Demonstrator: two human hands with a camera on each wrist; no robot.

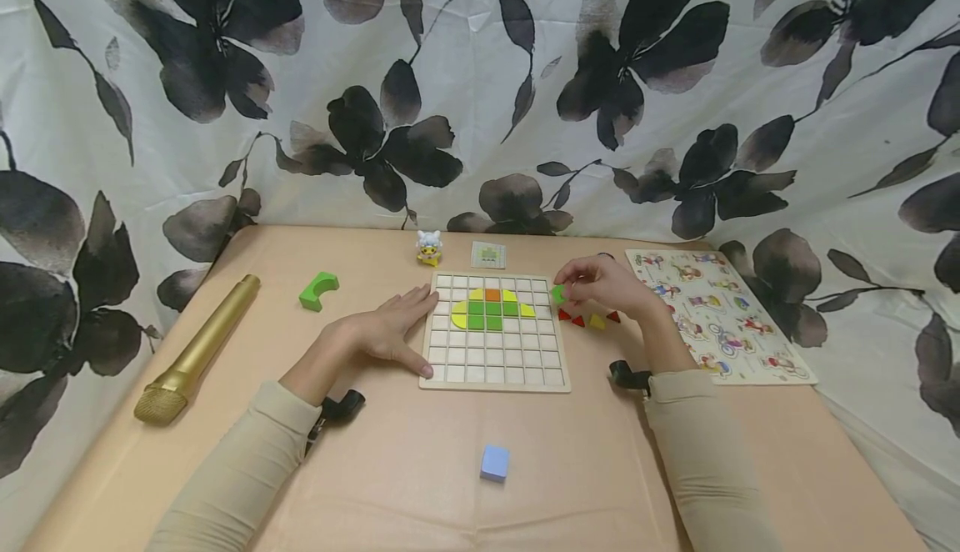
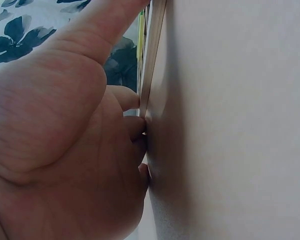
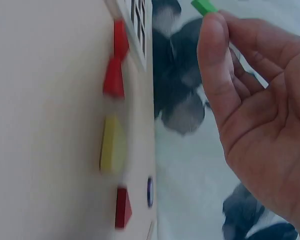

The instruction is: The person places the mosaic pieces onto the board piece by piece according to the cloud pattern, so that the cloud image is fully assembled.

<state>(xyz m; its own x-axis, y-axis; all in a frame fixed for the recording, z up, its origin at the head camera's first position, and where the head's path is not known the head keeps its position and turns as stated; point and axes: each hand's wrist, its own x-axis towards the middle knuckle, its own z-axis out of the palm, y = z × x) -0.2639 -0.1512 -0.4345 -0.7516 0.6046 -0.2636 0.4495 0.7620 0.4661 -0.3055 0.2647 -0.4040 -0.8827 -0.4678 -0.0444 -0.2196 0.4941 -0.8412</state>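
Note:
A wooden grid board [image 1: 495, 368] lies mid-table with yellow, green and orange tiles [image 1: 492, 310] set in its upper rows. My left hand [image 1: 390, 331] rests flat on the table, fingers straight, touching the board's left edge [image 2: 151, 65]. My right hand [image 1: 603, 283] hovers just off the board's upper right corner and pinches a small green tile [image 1: 558, 293] between thumb and fingertips; the green tile [image 3: 204, 6] shows at the thumb tip in the right wrist view. Below that hand lie red triangles [image 1: 577, 319] and a yellow piece [image 1: 597, 321]; the yellow piece [image 3: 112, 145] sits between red ones [image 3: 113, 79].
A gold microphone [image 1: 197, 350] lies at the left, a green arch block [image 1: 318, 290] near it. A blue cube [image 1: 494, 462] sits near the front. A small toy figure [image 1: 428, 248] and a card [image 1: 488, 254] stand behind the board. A picture puzzle board [image 1: 716, 310] lies at the right.

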